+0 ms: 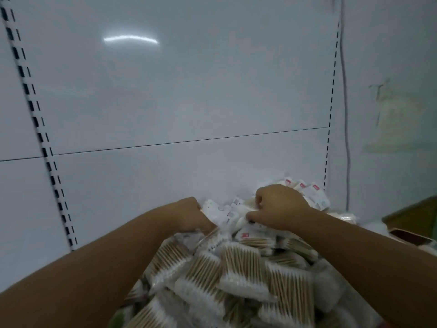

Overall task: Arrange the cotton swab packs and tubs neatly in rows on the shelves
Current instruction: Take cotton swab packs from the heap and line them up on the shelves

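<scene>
A big clear plastic bag full of cotton swab packs with wooden sticks and white tips fills the lower middle of the view. My left hand grips the bag's plastic at its upper left edge. My right hand pinches the plastic and the packs at the top right of the bag's mouth. Several packs with white labels and red marks lie behind my right hand, against the shelf's back panel. The shelf board under the bag is hidden.
The white back panel of the shelving unit fills the view, with slotted uprights at the left and right. A dark cable hangs down the wall at the right. A cardboard box sits at the lower right.
</scene>
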{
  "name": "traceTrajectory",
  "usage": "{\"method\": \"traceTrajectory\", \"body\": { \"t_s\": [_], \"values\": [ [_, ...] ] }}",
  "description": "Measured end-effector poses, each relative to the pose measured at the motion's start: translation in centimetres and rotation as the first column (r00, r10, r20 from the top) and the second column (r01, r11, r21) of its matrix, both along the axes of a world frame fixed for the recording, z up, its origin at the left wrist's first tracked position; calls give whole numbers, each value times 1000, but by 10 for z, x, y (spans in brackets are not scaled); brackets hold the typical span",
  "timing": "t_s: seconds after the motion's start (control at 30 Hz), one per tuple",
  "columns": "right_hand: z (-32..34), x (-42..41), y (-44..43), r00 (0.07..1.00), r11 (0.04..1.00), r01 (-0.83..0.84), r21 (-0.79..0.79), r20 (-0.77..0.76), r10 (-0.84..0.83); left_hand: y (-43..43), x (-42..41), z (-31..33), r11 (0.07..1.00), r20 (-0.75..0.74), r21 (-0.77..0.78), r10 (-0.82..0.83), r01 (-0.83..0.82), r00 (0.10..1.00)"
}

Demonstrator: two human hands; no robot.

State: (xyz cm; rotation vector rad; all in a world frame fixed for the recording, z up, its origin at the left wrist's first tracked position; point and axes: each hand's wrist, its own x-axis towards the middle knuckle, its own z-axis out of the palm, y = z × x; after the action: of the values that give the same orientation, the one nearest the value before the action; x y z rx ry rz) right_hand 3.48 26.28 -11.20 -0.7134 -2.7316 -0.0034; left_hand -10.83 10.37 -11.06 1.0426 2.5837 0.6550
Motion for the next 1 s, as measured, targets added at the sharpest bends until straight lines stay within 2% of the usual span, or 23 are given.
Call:
{"method": "traceTrajectory", "body": {
  "t_s": [0.1, 0.2, 0.33, 0.4, 0.43, 0.47, 0.5, 0.53, 0.57, 0.63, 0.7, 0.77, 0.83, 0.9, 0.93, 1.0],
  "values": [
    [3, -8, -2, 1000, 999, -2, 33, 18, 1, -3, 0, -3, 961, 162, 252, 72, -112, 984],
    [5, -12, -7, 999, 996, -6, 90, 48, 1, -13, -2, 4, 855, 322, 482, 34, -194, 946],
    [9, -14, -18, 999, 976, -23, 217, 41, 15, -41, -7, 19, 816, 374, 541, -19, -202, 927],
    [21, -15, -24, 996, 991, -15, 136, -89, 27, -59, -13, 24, 802, 395, 556, -26, -217, 918],
    [30, -15, -28, 977, 999, -49, -23, -210, 43, -67, -15, 26, 789, 410, 571, -33, -228, 911],
    [40, -17, -32, 924, 947, -161, -278, -380, 45, -75, -18, 28, 771, 427, 590, -44, -241, 903],
    [49, -17, -39, 842, 772, -341, -536, -539, -2, -82, -19, 29, 752, 444, 609, -59, -253, 894],
    [55, -18, -48, 779, 526, -491, -694, -621, -92, -89, -21, 30, 733, 463, 627, -77, -265, 883],
    [57, -19, -57, 753, 320, -575, -753, -640, -155, -94, -22, 32, 714, 486, 643, -102, -276, 868],
    [55, -21, -72, 758, 98, -630, -771, -637, -142, -106, -23, 34, 683, 515, 675, -165, -280, 841],
    [51, -24, -86, 759, -28, -649, -760, -645, -93, -118, -22, 36, 653, 517, 706, -210, -274, 830],
    [47, -28, -96, 754, -99, -656, -748, -649, -100, -127, -20, 36, 614, 513, 738, -242, -280, 823],
    [45, -33, -105, 750, -127, -661, -740, -654, -99, -129, -15, 35, 542, 550, 772, -310, -331, 776],
    [43, -37, -112, 758, -66, -652, -755, -650, -53, -129, -8, 33, 456, 589, 793, -402, -405, 701],
    [42, -38, -116, 772, 11, -635, -773, -635, -14, -128, -5, 33, 439, 593, 796, -434, -416, 678],
    [41, -42, -121, 816, 252, -574, -779, -570, 94, -125, 2, 31, 439, 551, 819, -421, -369, 721]
  ]
}}
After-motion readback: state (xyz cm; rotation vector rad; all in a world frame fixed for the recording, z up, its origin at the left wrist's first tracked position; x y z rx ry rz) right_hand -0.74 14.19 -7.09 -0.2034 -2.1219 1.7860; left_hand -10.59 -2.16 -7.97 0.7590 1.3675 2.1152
